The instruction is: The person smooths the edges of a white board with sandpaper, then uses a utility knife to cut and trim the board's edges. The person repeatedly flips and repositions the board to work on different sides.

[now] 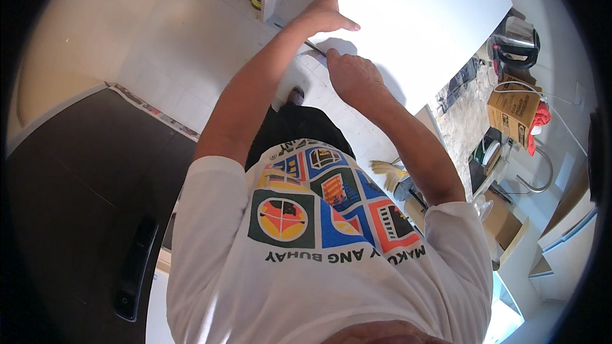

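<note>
A large smooth white board [427, 19] slants across the upper middle. My left hand [324, 15] is at its left edge: the thumb lies over the white face while the fingers reach along the edge, partly out of sight. Closer to me, my right hand [354, 75] is at the board's near corner. Its fingers are curled in, with the thumb side towards the edge, and whatever they hold is hidden. Shadows of the hands fall on the board.
To the right, a worn counter [456, 111] bears an electric kettle [515, 41], a cardboard box [512, 107] and a curved tap [545, 175]. A broom [387, 169] stands below it. At left is a dark surface [83, 185] with a black phone-like object [135, 271]. Pale tiles [191, 57] cover the floor.
</note>
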### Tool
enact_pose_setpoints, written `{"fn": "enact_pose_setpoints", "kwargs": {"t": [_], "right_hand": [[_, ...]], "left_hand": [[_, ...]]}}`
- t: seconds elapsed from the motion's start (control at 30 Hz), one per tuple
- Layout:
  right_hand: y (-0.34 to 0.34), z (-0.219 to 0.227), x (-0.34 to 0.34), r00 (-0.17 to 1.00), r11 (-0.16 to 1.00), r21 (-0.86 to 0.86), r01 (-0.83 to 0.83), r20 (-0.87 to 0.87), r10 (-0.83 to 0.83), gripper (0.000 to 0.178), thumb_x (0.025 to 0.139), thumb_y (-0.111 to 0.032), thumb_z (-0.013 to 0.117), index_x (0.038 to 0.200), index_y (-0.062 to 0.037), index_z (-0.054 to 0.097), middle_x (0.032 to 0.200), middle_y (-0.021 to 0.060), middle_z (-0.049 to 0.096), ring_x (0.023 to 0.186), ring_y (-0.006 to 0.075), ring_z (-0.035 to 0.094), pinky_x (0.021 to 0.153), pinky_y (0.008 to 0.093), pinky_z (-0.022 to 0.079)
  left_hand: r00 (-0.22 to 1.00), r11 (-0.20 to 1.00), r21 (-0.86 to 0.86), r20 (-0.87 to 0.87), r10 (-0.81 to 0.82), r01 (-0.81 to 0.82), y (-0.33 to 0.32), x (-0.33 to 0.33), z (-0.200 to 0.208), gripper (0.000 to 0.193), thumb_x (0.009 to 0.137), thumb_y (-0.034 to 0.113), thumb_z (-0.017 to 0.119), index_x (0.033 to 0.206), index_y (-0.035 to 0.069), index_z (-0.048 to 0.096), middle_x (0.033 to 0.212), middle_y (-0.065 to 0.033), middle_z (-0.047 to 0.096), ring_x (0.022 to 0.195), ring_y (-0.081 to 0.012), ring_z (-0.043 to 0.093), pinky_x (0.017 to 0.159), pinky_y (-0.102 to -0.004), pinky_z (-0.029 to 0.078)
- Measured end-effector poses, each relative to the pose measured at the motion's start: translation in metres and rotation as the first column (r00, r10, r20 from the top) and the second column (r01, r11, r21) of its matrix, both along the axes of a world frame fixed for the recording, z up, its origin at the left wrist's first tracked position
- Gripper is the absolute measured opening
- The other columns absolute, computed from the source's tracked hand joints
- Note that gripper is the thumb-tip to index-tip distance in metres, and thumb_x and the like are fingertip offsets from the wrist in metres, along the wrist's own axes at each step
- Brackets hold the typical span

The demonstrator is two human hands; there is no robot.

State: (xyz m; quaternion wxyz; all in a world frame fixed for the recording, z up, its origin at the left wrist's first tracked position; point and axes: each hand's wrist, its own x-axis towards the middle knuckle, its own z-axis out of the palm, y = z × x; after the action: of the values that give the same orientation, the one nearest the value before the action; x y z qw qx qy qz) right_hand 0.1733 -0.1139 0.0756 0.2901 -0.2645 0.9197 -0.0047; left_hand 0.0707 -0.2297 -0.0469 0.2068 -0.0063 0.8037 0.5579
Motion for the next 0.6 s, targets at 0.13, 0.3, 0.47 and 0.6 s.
{"fn": "enact_pose_setpoints", "kwargs": {"t": [0.13,0.3,0.47,0.6], "right_hand": [[0.007,-0.011,0.01,0.999,0.998,-0.061,-0.035,-0.012,0.035,0.015,0.096,-0.007,0.051,0.106,0.0019,0.057,0.089,0.022,0.072,0.085,0.039,0.073,0.073,0.0495,0.058],[-0.016,0.0,0.033,0.992,1.0,0.021,-0.012,0.124,0.009,0.017,0.1,-0.012,0.051,0.11,0.0004,0.056,0.087,0.0222,0.072,0.083,0.0411,0.072,0.073,0.051,0.058],[-0.024,0.051,0.037,0.998,0.993,0.116,0.031,0.057,-0.037,0.018,0.098,-0.009,0.052,0.111,0.0013,0.059,0.09,0.0213,0.073,0.084,0.0368,0.074,0.073,0.0475,0.058],[-0.004,0.061,0.029,0.998,0.988,0.155,-0.004,-0.064,0.014,0.014,0.099,-0.008,0.049,0.106,-0.0005,0.059,0.082,0.0199,0.071,0.081,0.0358,0.073,0.07,0.047,0.058]], "left_hand": [[0.999,0.999,-0.034,-0.054,-0.005,0.003,0.001,0.006,0.007,0.09,0.071,0.029,0.09,0.144,-0.003,0.048,0.13,-0.023,0.067,0.118,-0.0342,0.066,0.103,-0.0396,0.05],[0.997,0.996,-0.046,-0.005,-0.077,0.076,0.002,0.003,0.016,0.091,0.071,0.031,0.091,0.144,-0.005,0.048,0.133,-0.0251,0.064,0.119,-0.0351,0.065,0.102,-0.04,0.051],[0.947,0.961,-0.015,0.174,-0.268,0.275,0.001,-0.028,0.015,0.092,0.069,0.031,0.093,0.14,-0.01,0.049,0.134,-0.027,0.062,0.121,-0.0356,0.063,0.102,-0.0403,0.051],[0.995,0.992,-0.077,0.016,-0.101,0.102,0.01,-0.015,0.013,0.091,0.072,0.045,0.089,0.134,-0.012,0.053,0.127,-0.0289,0.065,0.119,-0.0373,0.065,0.101,-0.0412,0.053]]}}
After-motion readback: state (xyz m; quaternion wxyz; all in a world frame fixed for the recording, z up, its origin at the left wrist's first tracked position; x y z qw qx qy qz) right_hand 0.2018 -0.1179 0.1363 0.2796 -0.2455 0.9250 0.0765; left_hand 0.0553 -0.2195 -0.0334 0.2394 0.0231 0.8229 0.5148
